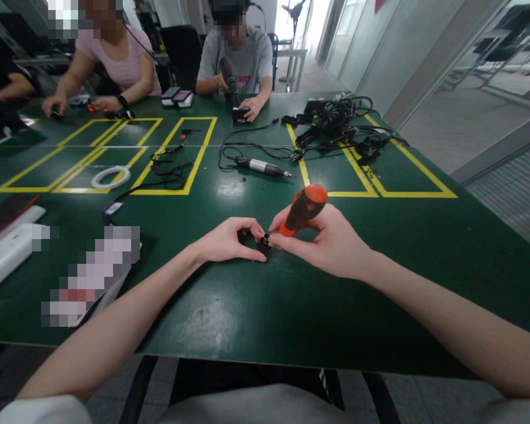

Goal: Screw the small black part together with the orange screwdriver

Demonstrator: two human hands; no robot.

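Just above the green table [203,318], my left hand [227,238] pinches a small dark cylindrical part [265,244] between thumb and fingers. My right hand [335,241] is closed around a screwdriver [307,206] with an orange and black handle, which tilts up and to the right. The right fingertips meet the top of the dark part, close to the left fingers. I cannot make out the screwdriver's tip, and what exactly the part is does not show.
A silver and black electric screwdriver [262,166] with a cable lies ahead. Tangled black cables [335,121] are at the back right. To the left are a white ring [110,176], a power strip [11,253] and a blurred package [95,277]. Across the table, a person [242,59] holds a drill.
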